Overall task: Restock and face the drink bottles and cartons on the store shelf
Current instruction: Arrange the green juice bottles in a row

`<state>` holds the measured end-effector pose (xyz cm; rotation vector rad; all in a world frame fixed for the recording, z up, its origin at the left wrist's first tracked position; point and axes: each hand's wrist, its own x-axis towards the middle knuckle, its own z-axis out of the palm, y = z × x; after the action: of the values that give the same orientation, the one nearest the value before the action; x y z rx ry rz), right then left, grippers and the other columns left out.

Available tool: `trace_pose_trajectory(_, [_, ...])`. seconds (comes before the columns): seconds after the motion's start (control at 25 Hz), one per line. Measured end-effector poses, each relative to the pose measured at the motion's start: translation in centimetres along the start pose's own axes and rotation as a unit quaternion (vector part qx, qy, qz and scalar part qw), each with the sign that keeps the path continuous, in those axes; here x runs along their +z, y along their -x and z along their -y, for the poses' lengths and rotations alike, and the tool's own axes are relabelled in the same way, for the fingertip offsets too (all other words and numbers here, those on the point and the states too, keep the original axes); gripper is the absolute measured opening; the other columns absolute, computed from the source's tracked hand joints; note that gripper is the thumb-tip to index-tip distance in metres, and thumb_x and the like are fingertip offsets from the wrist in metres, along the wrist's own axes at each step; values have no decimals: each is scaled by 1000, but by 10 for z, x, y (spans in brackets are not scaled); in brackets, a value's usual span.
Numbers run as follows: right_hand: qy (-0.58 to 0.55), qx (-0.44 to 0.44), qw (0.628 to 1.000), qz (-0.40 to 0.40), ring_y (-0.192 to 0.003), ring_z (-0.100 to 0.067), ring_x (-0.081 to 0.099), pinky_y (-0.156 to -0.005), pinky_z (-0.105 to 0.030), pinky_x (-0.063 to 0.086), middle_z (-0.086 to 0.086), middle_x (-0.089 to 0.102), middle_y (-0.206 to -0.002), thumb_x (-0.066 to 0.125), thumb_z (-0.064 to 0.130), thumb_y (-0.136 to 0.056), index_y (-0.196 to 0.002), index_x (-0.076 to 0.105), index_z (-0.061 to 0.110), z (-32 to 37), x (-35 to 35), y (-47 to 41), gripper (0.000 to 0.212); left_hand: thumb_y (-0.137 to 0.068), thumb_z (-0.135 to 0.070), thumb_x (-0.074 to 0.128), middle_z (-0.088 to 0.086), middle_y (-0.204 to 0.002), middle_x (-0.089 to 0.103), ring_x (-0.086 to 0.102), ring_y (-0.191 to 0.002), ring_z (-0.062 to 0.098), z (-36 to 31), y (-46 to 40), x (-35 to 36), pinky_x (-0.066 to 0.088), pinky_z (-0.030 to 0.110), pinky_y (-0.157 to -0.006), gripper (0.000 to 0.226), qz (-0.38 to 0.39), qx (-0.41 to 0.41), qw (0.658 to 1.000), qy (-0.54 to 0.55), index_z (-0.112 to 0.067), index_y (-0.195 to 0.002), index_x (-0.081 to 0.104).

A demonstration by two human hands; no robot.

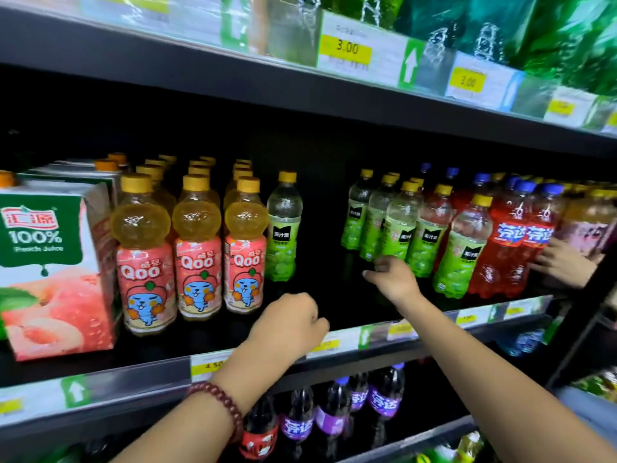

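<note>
Green grape drink bottles [402, 228] with yellow caps stand in a cluster at the middle right of the dark shelf [334, 315]. One more green bottle [283, 228] stands alone beside the Qoo peach bottles [197, 252], with a gap between it and the cluster. My right hand [395, 279] reaches into that gap, its fingers curled at the base of the front-left green bottles; whether they hold one is hidden. My left hand [290, 324], with a bead bracelet on the wrist, hovers as a fist over the shelf's front edge and holds nothing.
A peach juice carton [50, 262] stands at the far left. Red soda bottles [510, 242] with blue caps stand right of the green ones, beside a reflective side panel [567, 269] that mirrors a hand. Price-tag rails [350, 51] edge the shelves. Purple soda bottles [334, 416] fill the shelf below.
</note>
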<state>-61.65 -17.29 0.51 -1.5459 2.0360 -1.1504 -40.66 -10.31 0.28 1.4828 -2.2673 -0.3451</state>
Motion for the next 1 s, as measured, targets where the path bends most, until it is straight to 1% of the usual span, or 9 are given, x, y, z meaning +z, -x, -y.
trace_pose_trajectory(0.2, [1,-11,995,-99,-123,-31,51,-98,-35,40,-17,54,-133,75,24,-80,-132,48,-1,-20,-32,-10,64,-86,-30,50,4,-53,37,55,-68,36,-42,-24,24,39,31,-59,44,-7,35,999,8,-8,-51,36])
trace_pose_trajectory(0.36, [10,-20,990,-136,-123,-33,50,-94,-33,40,-19,53,-134,75,23,-79,-132,46,-3,-21,-39,-35,65,-84,-30,48,4,-52,37,40,-52,26,-42,-28,31,35,30,-53,40,-36,2,999,-13,-7,-54,35])
trace_pose_trajectory(0.44, [22,-16,989,-143,-115,-35,54,-88,-36,43,-22,57,-126,77,25,-77,-124,49,-4,-20,-35,-49,62,-82,-28,48,4,-51,38,42,-53,27,-41,-31,31,35,31,-53,38,-35,0,999,-7,-6,-54,35])
trace_pose_trajectory(0.52, [28,-4,989,-144,-109,-35,56,-81,-37,43,-23,58,-120,78,29,-76,-118,48,-5,-18,-28,-63,62,-80,-29,49,6,-49,40,50,-57,32,-40,-34,32,39,32,-53,38,-35,6,999,-4,-4,-54,35])
trace_pose_trajectory(0.6, [32,23,990,-136,-112,-36,54,-79,-36,42,-24,56,-123,77,29,-78,-121,44,-6,-17,-22,-72,65,-79,-30,50,6,-47,41,52,-56,32,-39,-34,34,42,32,-53,39,-41,9,999,0,-4,-53,36])
trace_pose_trajectory(0.76, [31,53,992,-108,-124,-34,48,-94,-37,41,-21,50,-135,75,32,-79,-130,41,-5,-23,-19,-83,71,-78,-31,50,5,-46,37,43,-52,30,-34,-36,38,40,32,-52,39,-48,6,999,-5,-5,-53,35])
trace_pose_trajectory(0.84, [38,57,995,-67,-132,-33,40,-102,-36,38,-19,41,-145,76,33,-78,-138,34,-4,-26,-23,-83,82,-79,-30,50,5,-46,35,40,-51,29,-34,-36,39,37,31,-51,39,-46,6,999,-4,-6,-52,34])
trace_pose_trajectory(0.92, [0,52,998,-19,-137,-31,34,-108,-37,36,-17,32,-151,81,29,-72,-145,24,-1,-26,-30,-78,97,-80,-30,50,6,-47,33,37,-51,29,-36,-34,37,33,30,-49,40,-47,5,999,-3,-7,-52,32])
trace_pose_trajectory(1.0, [-67,55,996,35,-137,-29,35,-104,-42,42,-13,28,-153,84,22,-69,-148,19,4,-24,-37,-65,104,-81,-30,50,11,-50,35,37,-54,33,-36,-33,37,31,30,-50,40,-48,4,999,-10,-7,-53,32])
